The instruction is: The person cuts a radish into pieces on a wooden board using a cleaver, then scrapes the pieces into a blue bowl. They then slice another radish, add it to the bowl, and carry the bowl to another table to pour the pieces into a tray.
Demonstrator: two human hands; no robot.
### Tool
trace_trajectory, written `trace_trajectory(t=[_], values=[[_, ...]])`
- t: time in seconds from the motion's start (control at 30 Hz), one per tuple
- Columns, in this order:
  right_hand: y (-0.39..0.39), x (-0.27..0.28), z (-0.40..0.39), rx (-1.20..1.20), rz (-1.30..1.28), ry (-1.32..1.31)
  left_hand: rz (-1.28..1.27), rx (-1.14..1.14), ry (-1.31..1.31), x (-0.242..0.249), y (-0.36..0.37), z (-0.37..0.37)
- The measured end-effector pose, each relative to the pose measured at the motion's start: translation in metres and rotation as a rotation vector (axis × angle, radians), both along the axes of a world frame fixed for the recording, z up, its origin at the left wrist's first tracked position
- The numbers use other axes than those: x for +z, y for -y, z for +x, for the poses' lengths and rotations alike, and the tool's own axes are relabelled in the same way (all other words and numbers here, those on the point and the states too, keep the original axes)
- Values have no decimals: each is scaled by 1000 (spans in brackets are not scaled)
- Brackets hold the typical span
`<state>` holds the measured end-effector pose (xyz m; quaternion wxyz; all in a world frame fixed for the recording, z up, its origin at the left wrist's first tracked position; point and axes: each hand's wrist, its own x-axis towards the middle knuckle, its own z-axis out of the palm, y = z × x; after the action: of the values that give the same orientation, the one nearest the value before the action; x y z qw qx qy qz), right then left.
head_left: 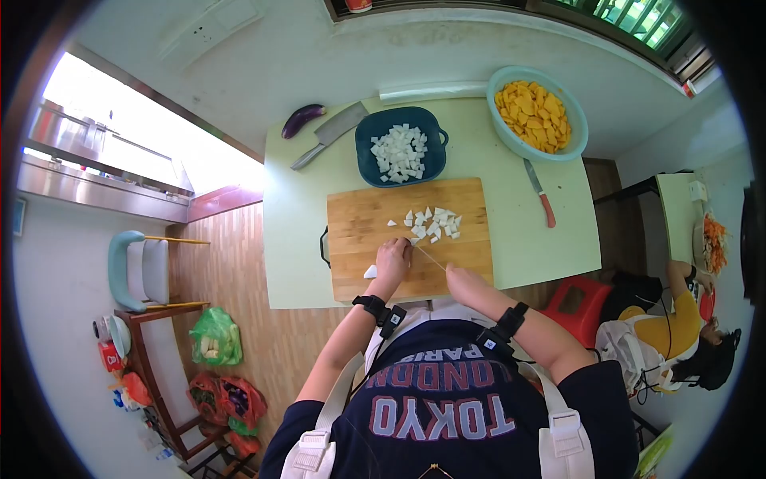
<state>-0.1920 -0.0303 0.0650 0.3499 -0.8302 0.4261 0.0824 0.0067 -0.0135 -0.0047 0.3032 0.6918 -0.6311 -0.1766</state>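
My right hand point(466, 283) is closed round the handle of a knife, and its thin blade point(432, 258) points up and left over the wooden cutting board point(351, 219). At the blade's tip, my left hand point(392, 260) has its fingers curled down on a piece of white vegetable point(414, 240), mostly hidden under the fingertips. Cut white chunks point(435, 223) lie just beyond the hands on the board. A larger white piece point(370, 272) rests left of my left wrist. Behind the board, a dark blue basin point(365, 165) holds many white cubes point(399, 152).
A cleaver point(339, 126) and an eggplant point(302, 120) lie at the table's back left. A light blue bowl point(496, 120) of orange slices point(531, 116) stands back right, near a red-handled knife point(547, 209). Another person point(670, 331) sits at right beside a red stool point(573, 307).
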Motion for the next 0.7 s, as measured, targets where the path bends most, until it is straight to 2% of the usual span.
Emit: trace_trajectory(t=[0.13, 0.17, 0.23, 0.3, 0.33, 0.4, 0.43, 0.5, 0.57, 0.63, 0.67, 0.7], values=[[6, -36, -7, -59, -9, 22, 28, -22, 9, 7, 3, 2], [9, -49, -15, -97, -3, 121, 38, -56, 48, 10, 2, 2], [17, -42, -19, -140, -6, 223, 40, -94, 89, 7, 8, 5], [17, -27, -24, -149, -7, 216, 96, 61, 134, -7, 18, 13], [15, -16, -24, -154, -1, 215, 102, 56, 135, 3, 21, 16], [14, 1, -24, -146, -7, 182, -188, 181, 145, 22, 29, 24], [14, 0, -25, -149, -7, 182, -188, 178, 144, 16, 28, 32], [16, -2, -21, -74, -31, 93, -51, 28, 94, 6, 24, 50], [14, -12, -13, -51, -39, 94, 41, 10, 16, 4, 11, 55], [15, -11, -2, -34, -44, 89, 219, -147, -108, 9, -2, 53], [16, -8, 6, -33, -49, 124, 107, -204, -55, 13, -11, 51], [17, -6, 13, -32, -53, 159, 108, -205, -54, 18, -15, 49]])
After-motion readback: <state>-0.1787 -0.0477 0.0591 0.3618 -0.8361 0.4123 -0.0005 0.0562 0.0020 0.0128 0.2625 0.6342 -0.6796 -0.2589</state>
